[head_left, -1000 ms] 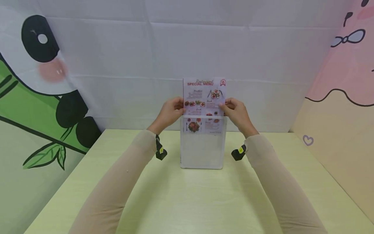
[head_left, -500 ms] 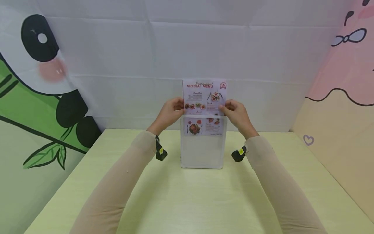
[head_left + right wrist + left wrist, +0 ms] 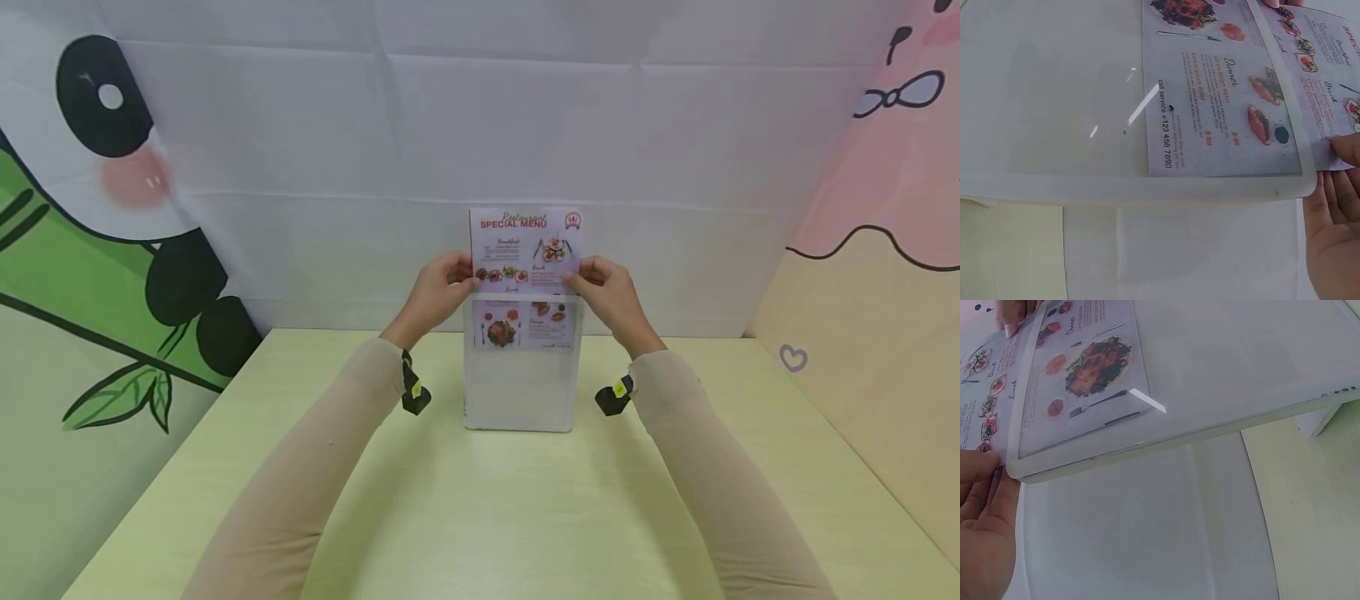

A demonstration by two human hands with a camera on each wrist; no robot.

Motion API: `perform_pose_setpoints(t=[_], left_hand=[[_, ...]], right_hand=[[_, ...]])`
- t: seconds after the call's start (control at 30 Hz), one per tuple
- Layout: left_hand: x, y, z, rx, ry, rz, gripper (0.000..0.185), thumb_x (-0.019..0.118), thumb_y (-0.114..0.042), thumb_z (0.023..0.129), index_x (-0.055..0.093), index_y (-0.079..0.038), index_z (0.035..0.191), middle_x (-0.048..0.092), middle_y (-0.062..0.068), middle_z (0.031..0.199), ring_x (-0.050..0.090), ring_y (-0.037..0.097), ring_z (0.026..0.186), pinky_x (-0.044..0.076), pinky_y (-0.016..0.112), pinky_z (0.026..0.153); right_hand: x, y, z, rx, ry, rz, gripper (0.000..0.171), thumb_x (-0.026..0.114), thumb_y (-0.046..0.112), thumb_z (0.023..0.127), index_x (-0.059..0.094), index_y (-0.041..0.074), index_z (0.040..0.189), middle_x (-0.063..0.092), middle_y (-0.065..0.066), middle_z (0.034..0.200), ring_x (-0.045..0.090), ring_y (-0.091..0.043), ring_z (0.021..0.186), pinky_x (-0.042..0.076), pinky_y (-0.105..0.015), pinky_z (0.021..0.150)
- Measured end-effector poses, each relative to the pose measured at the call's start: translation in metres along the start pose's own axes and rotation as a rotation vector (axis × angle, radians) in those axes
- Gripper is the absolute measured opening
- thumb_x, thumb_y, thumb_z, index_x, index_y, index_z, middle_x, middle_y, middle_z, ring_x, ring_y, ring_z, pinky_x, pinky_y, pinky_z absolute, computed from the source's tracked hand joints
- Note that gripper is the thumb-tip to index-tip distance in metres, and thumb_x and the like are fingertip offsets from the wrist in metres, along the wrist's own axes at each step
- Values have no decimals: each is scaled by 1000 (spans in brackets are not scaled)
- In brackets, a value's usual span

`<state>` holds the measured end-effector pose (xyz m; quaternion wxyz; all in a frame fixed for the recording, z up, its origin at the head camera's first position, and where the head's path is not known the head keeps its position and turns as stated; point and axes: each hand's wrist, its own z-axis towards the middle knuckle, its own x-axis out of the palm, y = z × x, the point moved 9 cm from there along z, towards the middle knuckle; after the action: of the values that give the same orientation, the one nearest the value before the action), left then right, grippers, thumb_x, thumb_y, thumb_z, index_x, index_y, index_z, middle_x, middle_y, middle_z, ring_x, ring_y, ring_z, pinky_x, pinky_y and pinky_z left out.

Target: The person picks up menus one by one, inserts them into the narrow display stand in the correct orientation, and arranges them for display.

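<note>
Menu sheet (image 3: 525, 250) has slid slightly lower into the clear acrylic stand (image 3: 520, 383), left hand (image 3: 435, 292) and right hand (image 3: 611, 293) each pinching an edge, insertion partway.

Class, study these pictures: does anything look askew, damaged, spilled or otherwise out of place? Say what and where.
Nothing is spilled or damaged. The one unsettled thing is the menu sheet: only its lower part sits inside the clear stand, the rest sticks out above, pinched at its edges by the left hand and right hand.
</note>
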<state>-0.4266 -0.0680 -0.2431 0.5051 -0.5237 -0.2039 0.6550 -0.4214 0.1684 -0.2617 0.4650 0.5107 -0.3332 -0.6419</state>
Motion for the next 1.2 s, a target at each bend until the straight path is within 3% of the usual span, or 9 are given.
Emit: perform_pose_setpoints(t=[0.3, 0.57, 1.2], left_hand=[[0, 2, 0, 8, -12, -2, 19, 58, -3, 94, 58, 3, 112, 63, 17, 111, 62, 28, 105, 51, 38, 96], [1, 2, 0, 7, -13, 4, 20, 59, -3, 93, 58, 2, 113, 64, 17, 111, 62, 28, 105, 50, 37, 96], [2, 2, -2, 12, -20, 6, 26, 60, -11, 95, 57, -2, 119, 64, 15, 113, 62, 27, 109, 51, 38, 96]], right_hand=[[1, 3, -2, -33, -17, 3, 37, 56, 32, 97, 57, 6, 124, 63, -14, 119, 59, -21, 104, 49, -39, 99], [1, 2, -2, -25, -38, -27, 36, 53, 34, 98, 57, 6, 120, 62, -13, 117, 58, -21, 102, 49, -37, 94], [1, -1, -6, -20, -56, -13, 32, 55, 31, 98, 58, 3, 115, 61, -13, 116, 56, -22, 103, 44, -39, 97]])
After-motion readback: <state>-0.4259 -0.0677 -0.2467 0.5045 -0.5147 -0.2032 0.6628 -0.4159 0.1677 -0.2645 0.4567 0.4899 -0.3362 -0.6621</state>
